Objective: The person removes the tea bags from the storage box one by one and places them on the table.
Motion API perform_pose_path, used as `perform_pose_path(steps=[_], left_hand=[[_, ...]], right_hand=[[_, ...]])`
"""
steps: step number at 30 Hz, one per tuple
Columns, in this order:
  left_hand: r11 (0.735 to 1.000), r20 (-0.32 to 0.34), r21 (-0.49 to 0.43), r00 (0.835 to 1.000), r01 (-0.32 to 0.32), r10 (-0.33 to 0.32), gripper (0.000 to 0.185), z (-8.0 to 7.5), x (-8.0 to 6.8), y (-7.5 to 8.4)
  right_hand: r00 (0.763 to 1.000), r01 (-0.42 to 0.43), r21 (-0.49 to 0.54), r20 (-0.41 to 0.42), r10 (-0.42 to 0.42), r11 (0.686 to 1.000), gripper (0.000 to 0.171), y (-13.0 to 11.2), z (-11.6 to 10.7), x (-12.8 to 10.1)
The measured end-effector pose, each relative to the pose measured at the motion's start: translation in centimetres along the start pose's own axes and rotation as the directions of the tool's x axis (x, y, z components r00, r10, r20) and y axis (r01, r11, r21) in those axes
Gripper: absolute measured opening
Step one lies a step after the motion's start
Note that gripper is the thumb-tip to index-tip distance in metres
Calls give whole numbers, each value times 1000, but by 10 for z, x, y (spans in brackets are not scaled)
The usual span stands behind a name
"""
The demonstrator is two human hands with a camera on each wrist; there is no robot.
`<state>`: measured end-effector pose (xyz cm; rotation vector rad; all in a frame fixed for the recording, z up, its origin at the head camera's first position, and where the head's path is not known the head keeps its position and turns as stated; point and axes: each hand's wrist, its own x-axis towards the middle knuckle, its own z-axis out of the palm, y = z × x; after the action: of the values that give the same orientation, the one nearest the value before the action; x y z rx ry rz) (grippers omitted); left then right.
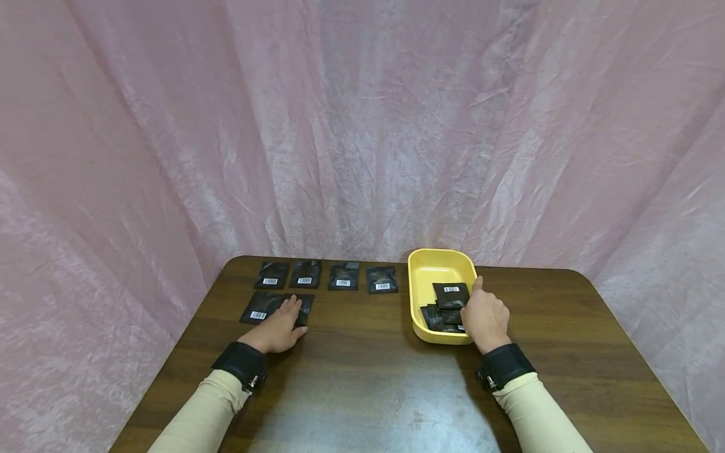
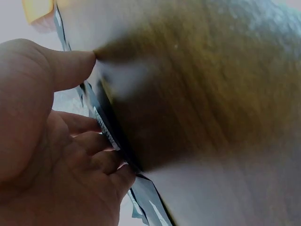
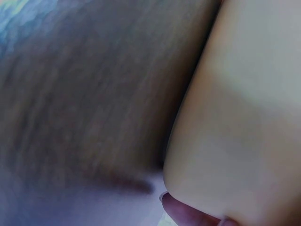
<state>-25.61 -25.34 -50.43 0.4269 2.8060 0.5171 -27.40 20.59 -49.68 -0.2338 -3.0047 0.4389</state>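
Observation:
On the brown table [image 1: 368,377] a row of black sachets [image 1: 343,276] lies at the back. Two more lie in front of it at the left. My left hand [image 1: 280,328] lies flat with straight fingers on the right one [image 1: 304,303], beside the other [image 1: 260,307]. In the left wrist view my fingers [image 2: 94,155] rest over the sachet's edge [image 2: 106,132]. My right hand [image 1: 484,316] holds the right wall of the yellow tray [image 1: 438,259], index finger along the rim. A fingertip [image 3: 176,213] curls against the tray's outer wall [image 3: 244,127]. Its thumb is hidden.
Several black sachets [image 1: 450,296] lie in the tray's near half. A pink cloth [image 1: 362,126] hangs close behind and round both sides of the table.

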Motion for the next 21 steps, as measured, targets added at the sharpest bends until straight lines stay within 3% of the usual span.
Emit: perform_pose_path(steps=[5, 12, 21], left_hand=[[1000, -11, 8, 1000, 1, -1, 76, 2, 3, -3], [997, -97, 77, 995, 21, -14, 73, 7, 1, -5], [999, -164, 52, 986, 16, -7, 75, 12, -2, -8]], right_hand=[[1000, -5, -1, 4, 5, 1000, 83, 2, 0, -1], [1000, -8, 1, 0, 8, 1000, 84, 1, 0, 0], [1000, -1, -6, -10, 1, 1000, 84, 1, 0, 1]])
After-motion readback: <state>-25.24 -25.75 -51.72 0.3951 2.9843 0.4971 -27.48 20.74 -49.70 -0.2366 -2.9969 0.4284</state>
